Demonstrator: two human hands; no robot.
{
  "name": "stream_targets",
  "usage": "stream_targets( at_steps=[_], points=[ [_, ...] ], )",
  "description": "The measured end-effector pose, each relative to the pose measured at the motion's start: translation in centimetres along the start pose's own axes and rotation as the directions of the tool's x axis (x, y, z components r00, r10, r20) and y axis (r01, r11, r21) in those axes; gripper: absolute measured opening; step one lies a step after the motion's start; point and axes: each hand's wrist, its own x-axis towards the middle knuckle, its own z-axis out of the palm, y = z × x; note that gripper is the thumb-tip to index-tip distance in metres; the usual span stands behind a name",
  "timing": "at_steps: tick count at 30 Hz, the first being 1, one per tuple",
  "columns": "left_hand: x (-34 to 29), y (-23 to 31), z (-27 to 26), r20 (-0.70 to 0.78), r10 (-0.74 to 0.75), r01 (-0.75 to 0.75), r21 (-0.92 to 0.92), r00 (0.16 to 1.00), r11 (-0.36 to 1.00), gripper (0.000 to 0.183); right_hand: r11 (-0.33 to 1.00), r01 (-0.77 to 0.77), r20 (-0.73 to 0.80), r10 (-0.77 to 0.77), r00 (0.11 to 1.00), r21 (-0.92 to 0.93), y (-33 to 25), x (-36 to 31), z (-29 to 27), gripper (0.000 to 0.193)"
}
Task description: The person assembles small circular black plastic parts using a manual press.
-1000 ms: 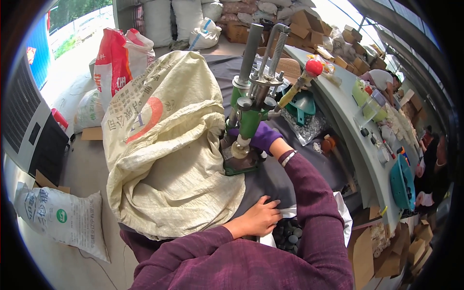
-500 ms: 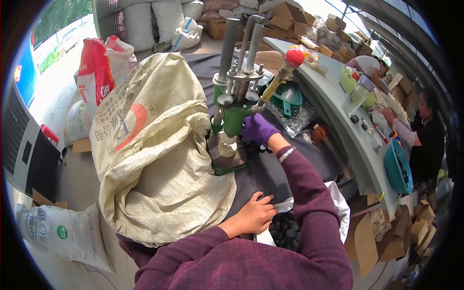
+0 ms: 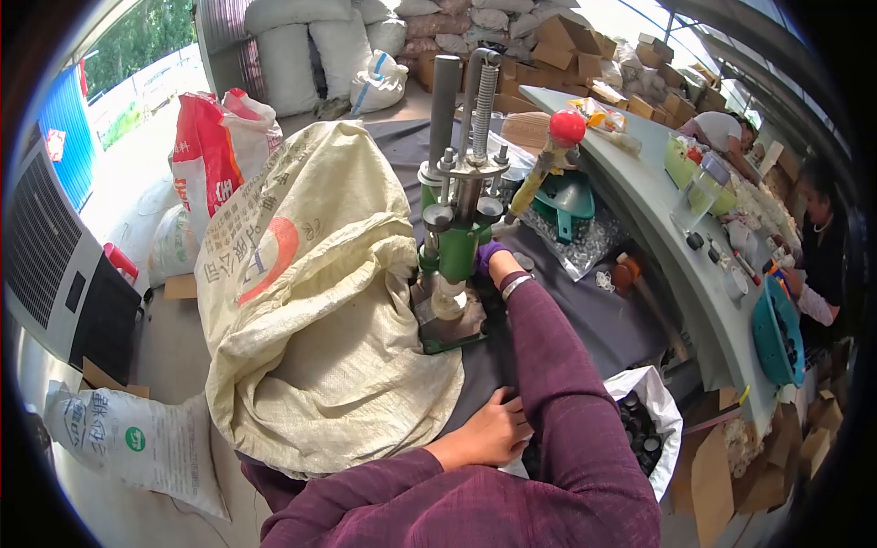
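Note:
A green hand press (image 3: 457, 247) stands in front of me, with a coil spring and a lever (image 3: 534, 183) ending in a red ball. My right hand (image 3: 491, 257), in a purple glove, reaches behind the press's right side; its fingers are hidden, so what they touch does not show. Bare, my left hand (image 3: 493, 431) rests at the table's near edge with fingers loosely spread, the tips partly covered by my right sleeve. Nothing shows in it. Beside it, a white bag (image 3: 665, 411) of black caps (image 3: 639, 429) sits under my right forearm.
A big woven sack (image 3: 320, 301) covers the table's left side. To the right lie a teal scoop (image 3: 562, 203), a bag of small clear pieces (image 3: 585, 247) and a hammer (image 3: 630, 274). Beyond are a long table (image 3: 676, 210), a teal basket (image 3: 776, 333) and two people working.
My right hand has gone farther behind the press, hiding its fingers. My right forearm has shifted inward, showing more of the black caps. The whole view has shifted slightly.

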Motion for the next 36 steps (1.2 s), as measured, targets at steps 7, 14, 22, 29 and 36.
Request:
stream_targets(
  at_steps=[7,14,22,29,36],
  points=[
    [1.3,0.5,0.9,0.006,0.113,-0.113,0.025,0.994,0.993,0.029,0.946,-0.238,-0.050,0.232,0.971,-0.220,-4.7,-7.1,-5.0,0.038],
    [1.3,0.5,0.8,0.051,0.105,-0.108,0.069,0.993,0.992,0.035,0.985,-0.171,-0.264,0.165,0.950,0.001,-3.9,-13.9,-3.6,0.039],
    [1.0,0.2,0.5,0.056,0.080,-0.084,0.074,0.995,0.994,0.035,0.976,-0.144,-0.379,0.196,0.904,0.161,-5.2,-19.0,-5.9,0.047],
    [1.2,0.5,0.7,0.068,0.092,-0.096,0.053,0.993,0.994,0.036,0.894,-0.402,-0.434,0.447,0.782,0.197,3.9,-18.4,-7.0,0.047],
    [1.2,0.5,0.7,0.064,0.095,-0.099,0.065,0.993,0.993,0.037,0.958,-0.228,-0.346,0.276,0.897,0.172,2.4,-19.5,-4.7,0.043]
  ],
)
